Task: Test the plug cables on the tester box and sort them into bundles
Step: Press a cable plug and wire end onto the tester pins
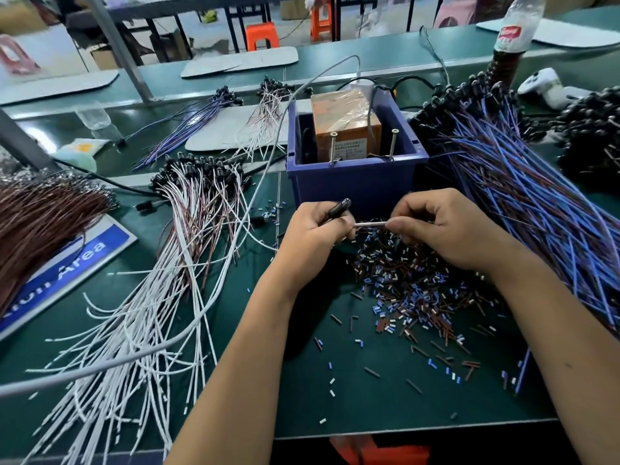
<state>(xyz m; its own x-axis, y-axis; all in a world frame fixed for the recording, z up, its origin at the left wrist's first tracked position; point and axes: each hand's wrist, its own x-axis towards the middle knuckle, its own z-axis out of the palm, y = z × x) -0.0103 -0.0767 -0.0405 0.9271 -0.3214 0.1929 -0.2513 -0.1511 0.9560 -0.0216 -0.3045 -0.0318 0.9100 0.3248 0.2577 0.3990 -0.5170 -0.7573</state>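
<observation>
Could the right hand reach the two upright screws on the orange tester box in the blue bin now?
Probably yes, but not freely: the right hand pinches a white wire. The upright screws on the orange tester box stand uncovered just beyond, above the blue bin wall.

Both forearms reach forward, bare. Left hand (317, 229) curled, fingers gripping a plug cable (369, 224); right hand (443, 226) just right of it, thumb and fingers pinching the same cable.

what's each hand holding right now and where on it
One plug cable: the left hand grips its black plug end, and the right hand pinches the white wire just beyond.
</observation>
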